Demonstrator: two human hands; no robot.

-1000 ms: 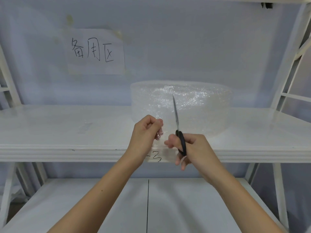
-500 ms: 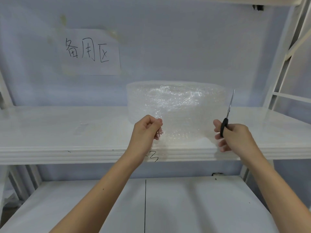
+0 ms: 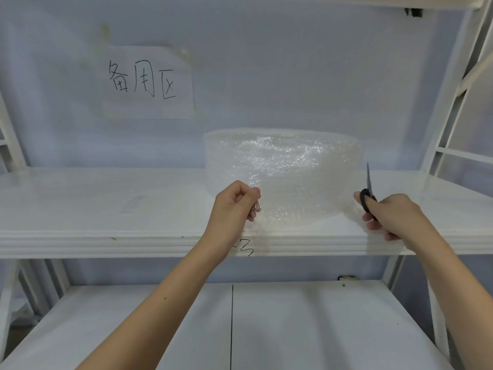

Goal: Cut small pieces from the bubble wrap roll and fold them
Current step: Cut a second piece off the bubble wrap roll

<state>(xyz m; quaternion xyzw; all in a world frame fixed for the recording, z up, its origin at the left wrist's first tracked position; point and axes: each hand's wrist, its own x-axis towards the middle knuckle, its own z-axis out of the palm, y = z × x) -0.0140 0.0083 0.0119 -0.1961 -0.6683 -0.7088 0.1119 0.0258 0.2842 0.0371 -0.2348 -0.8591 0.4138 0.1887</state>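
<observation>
The left hand (image 3: 234, 204) pinches the loose end of the bubble wrap (image 3: 282, 172), likely to stretch it for cutting. The right hand (image 3: 392, 214) grasps the scissors (image 3: 369, 192), blades up, beside the roll's right edge. The roll stands on the shelf (image 3: 106, 209).

Single head-worn wide-angle view, looking forward and slightly down, close to front edge of white shelf (image 3: 106, 209), facing back wall.
</observation>
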